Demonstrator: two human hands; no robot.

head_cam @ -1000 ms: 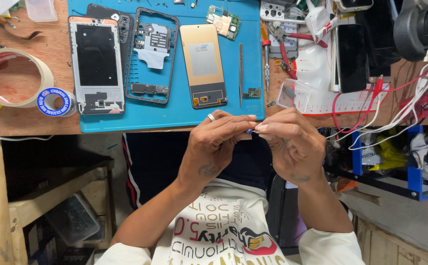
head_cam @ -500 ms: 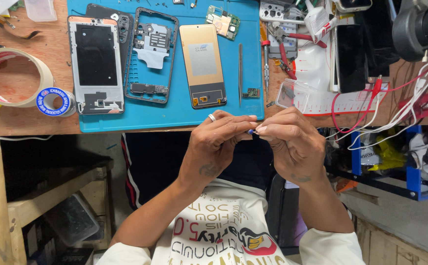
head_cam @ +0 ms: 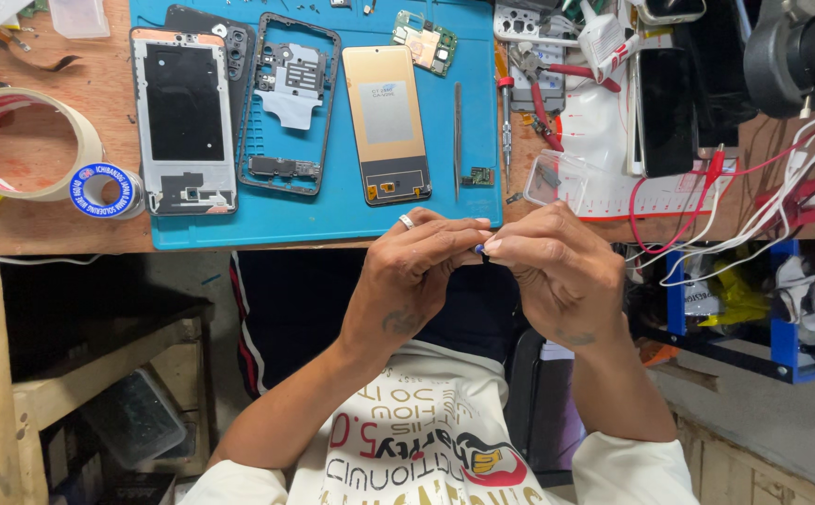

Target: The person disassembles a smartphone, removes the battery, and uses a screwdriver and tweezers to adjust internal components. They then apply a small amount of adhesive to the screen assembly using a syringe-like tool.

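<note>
Head view: left hand (head_cam: 417,281) and right hand (head_cam: 557,271) both pinch one tiny part (head_cam: 481,249); two phone frames (head_cam: 183,122) lie on one blue mat (head_cam: 332,220).

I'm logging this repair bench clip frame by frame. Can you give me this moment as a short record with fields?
setting: wooden bench with blue mat
left hand: fingertips pinch a tiny part, too small to identify
right hand: fingertips meet the left's at that part
on mat: phone frame, black bezel, gold panel, circuit board, tweezers
off mat: tape roll, solder spool, red cutters, dark phone
</note>
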